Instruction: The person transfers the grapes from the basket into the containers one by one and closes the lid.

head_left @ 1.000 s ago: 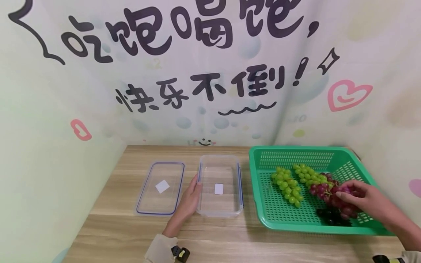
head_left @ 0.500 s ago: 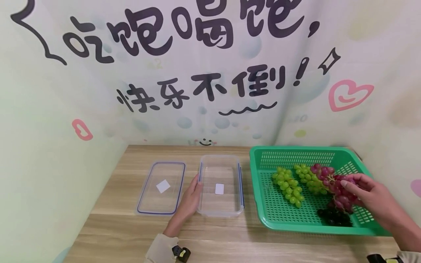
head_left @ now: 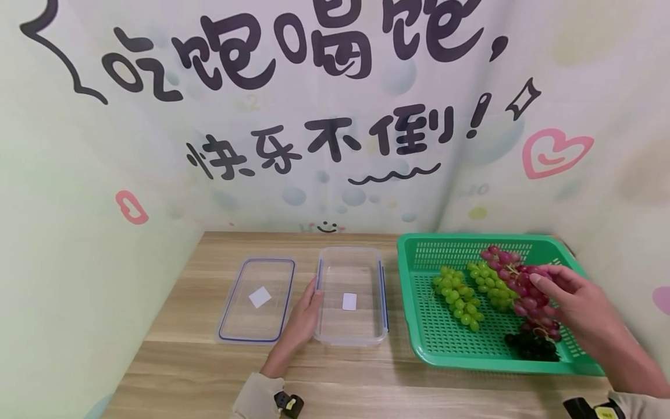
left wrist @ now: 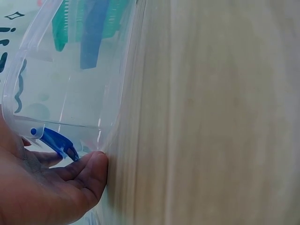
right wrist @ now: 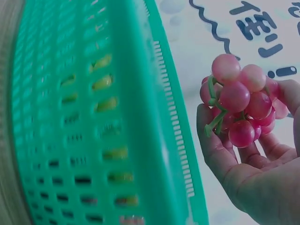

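Observation:
My right hand (head_left: 591, 302) holds a bunch of red grapes (head_left: 518, 282) over the right part of the green basket (head_left: 426, 352). In the right wrist view the grapes (right wrist: 236, 98) sit among my fingers and thumb, above the basket's rim. My left hand (head_left: 300, 320) rests against the left side of a clear plastic food container (head_left: 350, 326), which stands without its lid. Up close in the left wrist view, my fingertips lie beside the blue clip (left wrist: 58, 143) on the container's wall.
Two bunches of green grapes, the left bunch (head_left: 458, 297) and the right bunch (head_left: 489, 285), lie in the basket with black grapes (head_left: 531, 346). A clear lid with a blue seal (head_left: 241, 326) lies left of the container on the wooden table (head_left: 345, 384). A printed curtain (head_left: 314, 192) hangs behind.
My right hand has lifted the red grapes up from the basket's bottom and moved them slightly left, uncovering more of the black grapes. My left hand has stayed at the container.

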Tool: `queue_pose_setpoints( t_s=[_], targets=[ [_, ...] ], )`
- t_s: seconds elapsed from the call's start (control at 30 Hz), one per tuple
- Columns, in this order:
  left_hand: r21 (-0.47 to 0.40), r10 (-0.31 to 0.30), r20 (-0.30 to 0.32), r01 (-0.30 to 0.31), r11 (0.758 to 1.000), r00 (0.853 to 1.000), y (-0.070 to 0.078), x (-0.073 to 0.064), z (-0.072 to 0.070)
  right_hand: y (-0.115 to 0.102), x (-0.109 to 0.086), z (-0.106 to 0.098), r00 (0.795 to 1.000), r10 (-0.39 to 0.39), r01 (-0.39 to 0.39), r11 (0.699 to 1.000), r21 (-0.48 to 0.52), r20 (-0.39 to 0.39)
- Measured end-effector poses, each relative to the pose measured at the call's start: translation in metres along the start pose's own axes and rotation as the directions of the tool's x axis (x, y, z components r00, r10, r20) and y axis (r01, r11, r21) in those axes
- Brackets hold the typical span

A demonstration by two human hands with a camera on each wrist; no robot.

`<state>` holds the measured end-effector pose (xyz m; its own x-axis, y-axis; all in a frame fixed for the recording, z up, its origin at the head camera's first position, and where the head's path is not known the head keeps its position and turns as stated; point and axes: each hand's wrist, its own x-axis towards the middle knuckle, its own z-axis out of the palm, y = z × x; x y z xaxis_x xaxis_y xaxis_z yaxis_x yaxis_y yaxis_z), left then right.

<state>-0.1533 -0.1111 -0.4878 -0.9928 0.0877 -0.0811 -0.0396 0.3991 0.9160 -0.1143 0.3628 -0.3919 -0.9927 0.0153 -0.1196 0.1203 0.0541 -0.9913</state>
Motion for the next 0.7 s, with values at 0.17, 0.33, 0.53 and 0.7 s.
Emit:
queue_pose_setpoints(
  t_s=[0.17, 0.33, 0.53, 0.7],
  targets=[
    [-0.002, 0.001, -0.003, -0.001, 1.0, 1.0, 0.0, 0.0, 0.0, -0.007, 0.004, 0.015, 1.0, -0.004, 0.004, 1.0, 0.03, 0.012],
    [-0.011, 0.003, 0.004, -0.003, 1.0, 1.0, 0.0, -0.001, 0.001, -0.009, 0.009, 0.03, 0.998, -0.012, 0.001, 0.983, 0.182, 0.059],
    [-0.024, -0.014, 0.012, 0.014, 1.0, 1.0, 0.002, -0.001, 0.002, -0.01, 0.015, 0.052, 0.994, -0.054, 0.026, 0.965, 0.261, 0.098],
    [-0.017, -0.003, 0.008, 0.003, 1.0, 1.0, 0.001, -0.001, 0.001, -0.011, 0.018, 0.071, 0.994, -0.057, 0.031, 0.967, 0.251, 0.098]
  ],
)
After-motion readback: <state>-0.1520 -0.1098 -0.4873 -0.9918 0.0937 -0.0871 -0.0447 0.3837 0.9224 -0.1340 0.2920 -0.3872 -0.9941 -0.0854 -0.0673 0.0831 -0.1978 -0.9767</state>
